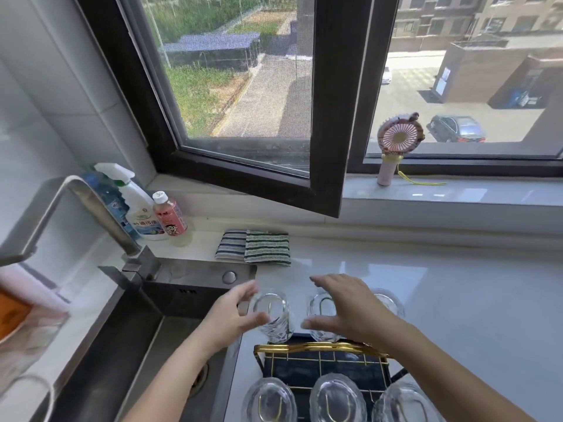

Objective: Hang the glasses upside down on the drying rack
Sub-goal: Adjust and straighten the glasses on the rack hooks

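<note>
A gold wire drying rack (320,348) on a dark tray stands on the white counter beside the sink. Clear glasses hang upside down on its prongs: three in the near row (336,402) and three in the far row. My left hand (234,315) is open, fingers spread beside the far left glass (272,315), close to it. My right hand (344,309) is open, palm down, over the far middle glass (320,309) and partly hiding the far right glass (390,303). Neither hand grips a glass.
A steel sink (137,345) with a faucet (76,208) lies to the left. A spray bottle (134,205) and pink bottle (169,216) stand behind it. Folded striped cloths (256,246) lie on the counter. An open window frame (323,117) overhangs; a small fan (396,144) stands on the sill.
</note>
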`<state>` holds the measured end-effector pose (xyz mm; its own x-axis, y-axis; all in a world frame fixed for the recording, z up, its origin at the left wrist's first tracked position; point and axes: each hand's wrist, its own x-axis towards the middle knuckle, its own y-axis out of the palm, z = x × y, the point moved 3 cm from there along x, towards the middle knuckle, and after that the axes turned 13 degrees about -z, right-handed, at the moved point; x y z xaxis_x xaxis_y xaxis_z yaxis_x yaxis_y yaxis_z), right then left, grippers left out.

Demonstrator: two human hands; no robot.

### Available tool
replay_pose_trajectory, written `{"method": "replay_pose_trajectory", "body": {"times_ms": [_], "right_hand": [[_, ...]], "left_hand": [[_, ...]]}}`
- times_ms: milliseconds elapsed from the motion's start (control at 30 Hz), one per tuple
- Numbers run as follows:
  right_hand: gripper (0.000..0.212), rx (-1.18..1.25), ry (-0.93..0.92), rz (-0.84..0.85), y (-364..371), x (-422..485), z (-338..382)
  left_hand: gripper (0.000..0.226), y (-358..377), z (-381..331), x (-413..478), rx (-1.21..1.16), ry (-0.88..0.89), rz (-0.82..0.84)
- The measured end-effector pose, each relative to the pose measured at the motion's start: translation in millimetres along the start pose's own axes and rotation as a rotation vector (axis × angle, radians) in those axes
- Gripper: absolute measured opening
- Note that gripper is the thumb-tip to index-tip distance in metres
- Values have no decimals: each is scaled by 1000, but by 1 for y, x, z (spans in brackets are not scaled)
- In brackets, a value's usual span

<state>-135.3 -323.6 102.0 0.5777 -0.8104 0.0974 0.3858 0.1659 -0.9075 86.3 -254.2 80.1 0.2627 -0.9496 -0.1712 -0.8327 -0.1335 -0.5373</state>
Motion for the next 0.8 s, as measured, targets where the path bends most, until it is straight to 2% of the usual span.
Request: {"method": "replay_pose_trajectory", "body": {"times_ms": [33, 133, 167, 300, 433, 633, 800], "right_hand": [[92, -34, -39, 7, 4, 5, 7], [91, -116, -133, 54, 16, 18, 24], [92, -122, -142, 82, 20, 22, 28], [91, -59, -131, 149, 25, 29, 33], [75, -59, -125, 134, 24, 28, 33], [74, -74, -108, 97, 23, 26, 31], [73, -84, -106, 44, 20, 26, 31]], "left_hand": [[120, 4, 7, -2, 3, -30, 32], [75, 17, 19, -8, 15, -49, 32], [72, 20, 23, -8, 0, -56, 11], [74, 24, 25, -7, -17, -64, -41], [71, 19, 21, -2, 26, -42, -6], [74, 16, 16, 5, 77, -18, 48], [66, 16, 12, 13, 122, 3, 95]]}}
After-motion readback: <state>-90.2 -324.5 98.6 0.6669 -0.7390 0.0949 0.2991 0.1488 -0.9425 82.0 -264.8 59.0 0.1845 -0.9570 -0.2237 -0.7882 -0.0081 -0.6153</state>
